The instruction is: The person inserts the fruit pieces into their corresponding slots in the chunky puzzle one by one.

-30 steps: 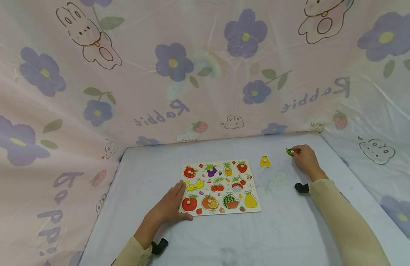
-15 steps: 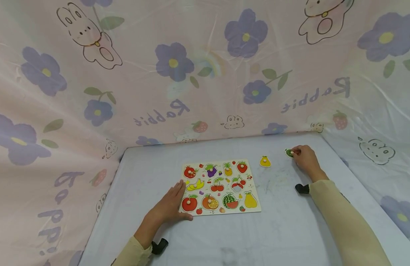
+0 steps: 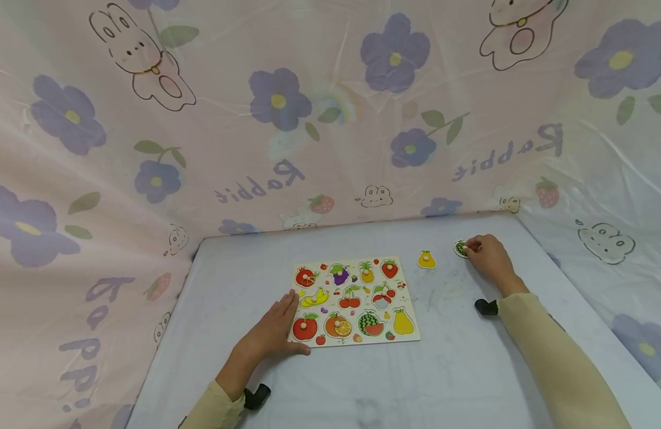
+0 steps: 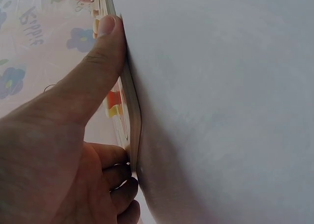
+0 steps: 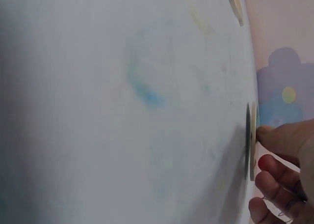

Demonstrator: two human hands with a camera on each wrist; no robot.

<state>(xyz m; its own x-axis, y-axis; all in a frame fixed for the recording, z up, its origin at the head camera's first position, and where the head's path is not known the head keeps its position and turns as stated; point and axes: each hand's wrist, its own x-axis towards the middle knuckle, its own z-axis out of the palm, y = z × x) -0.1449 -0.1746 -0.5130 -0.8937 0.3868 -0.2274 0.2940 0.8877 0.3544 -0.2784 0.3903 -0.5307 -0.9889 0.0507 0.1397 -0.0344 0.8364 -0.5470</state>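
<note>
A wooden fruit puzzle board lies on the table in the head view, with knobbed fruit pieces in several of its recesses. Its watermelon and pear spots show printed pictures without knobs. My left hand rests against the board's near left corner, fingers extended along the left side and thumb at the front edge. At the far right, my right hand pinches a watermelon puzzle piece between thumb and fingers. The right wrist view shows that piece edge-on, close to the tabletop. A yellow pear piece lies between the board and my right hand.
The white tabletop is bordered at the back and sides by a printed curtain with flowers and rabbits. A black fitting sits at my right wrist, and another at my left.
My right hand has shifted slightly left with the watermelon piece, and more of the piece shows. The left hand and the board stay where they were.
</note>
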